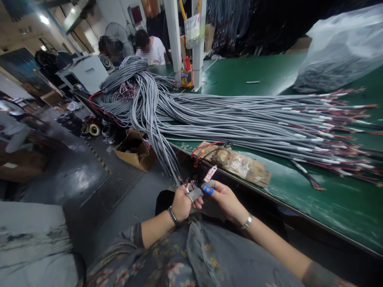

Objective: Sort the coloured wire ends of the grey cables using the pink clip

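Observation:
My left hand (183, 202) is closed round the end of a grey cable (167, 157) that hangs down from the table, its coloured wire tips (190, 183) sticking up above my fingers. My right hand (225, 199) pinches at the same wire tips, with tape or finger covers on the thumb and forefinger, one of them blue. A large bundle of grey cables (239, 119) lies across the green table (329, 199), its stripped coloured ends fanning out to the right.
A taped cardboard fixture (239, 162) with red wire sits at the table's front edge. A plastic bag (338, 52) of parts lies at the back right. A cardboard box (134, 150) stands on the floor. Two people sit at the far end near a white post (174, 40).

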`<action>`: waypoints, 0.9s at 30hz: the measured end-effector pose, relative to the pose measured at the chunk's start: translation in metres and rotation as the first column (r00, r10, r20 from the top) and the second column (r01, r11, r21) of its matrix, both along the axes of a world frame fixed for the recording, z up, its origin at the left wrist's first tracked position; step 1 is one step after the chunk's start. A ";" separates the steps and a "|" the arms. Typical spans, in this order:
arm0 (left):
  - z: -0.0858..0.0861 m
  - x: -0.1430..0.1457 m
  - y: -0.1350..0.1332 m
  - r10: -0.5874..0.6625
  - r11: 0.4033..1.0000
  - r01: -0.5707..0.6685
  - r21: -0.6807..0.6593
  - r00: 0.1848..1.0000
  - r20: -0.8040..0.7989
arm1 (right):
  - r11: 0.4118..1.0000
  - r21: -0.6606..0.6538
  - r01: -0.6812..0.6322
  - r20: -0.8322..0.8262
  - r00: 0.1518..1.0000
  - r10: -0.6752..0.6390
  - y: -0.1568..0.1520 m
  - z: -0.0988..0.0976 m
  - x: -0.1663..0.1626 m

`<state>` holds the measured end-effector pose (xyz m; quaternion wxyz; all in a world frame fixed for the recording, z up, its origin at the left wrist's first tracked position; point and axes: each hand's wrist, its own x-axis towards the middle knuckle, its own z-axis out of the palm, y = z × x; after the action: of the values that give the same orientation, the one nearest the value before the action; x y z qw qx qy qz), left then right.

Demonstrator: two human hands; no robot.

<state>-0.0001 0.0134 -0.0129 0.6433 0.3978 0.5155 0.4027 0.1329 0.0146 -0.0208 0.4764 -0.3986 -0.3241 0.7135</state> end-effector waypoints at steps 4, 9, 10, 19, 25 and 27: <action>0.001 -0.002 -0.002 -0.134 0.991 0.135 -0.024 0.991 0.004 | 1.000 -0.005 0.003 0.021 1.000 -0.003 0.001 0.001 -0.001; 0.000 -0.001 0.000 0.020 1.000 -0.019 -0.024 0.999 0.033 | 1.000 0.014 -0.013 -0.007 1.000 0.014 0.000 -0.001 0.001; 0.000 -0.001 0.000 0.019 1.000 -0.018 -0.022 0.999 0.033 | 1.000 0.009 -0.029 -0.015 0.999 0.030 -0.001 -0.001 0.001; -0.003 0.000 -0.002 0.022 1.000 -0.022 -0.002 1.000 0.011 | 1.000 0.016 -0.004 0.020 1.000 0.004 -0.002 -0.003 -0.001; -0.003 0.001 -0.001 0.098 0.995 -0.098 0.007 0.995 0.017 | 0.992 -0.046 0.114 -0.034 0.993 -0.115 0.000 -0.008 -0.002; 0.000 0.001 -0.001 0.110 0.994 -0.111 0.010 0.993 0.045 | 0.978 -0.093 0.186 -0.065 0.979 -0.193 0.004 -0.007 0.001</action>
<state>0.0006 0.0127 -0.0130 0.6289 0.3636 0.5197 0.4497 0.1344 0.0189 -0.0276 0.5362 -0.4213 -0.2356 0.6925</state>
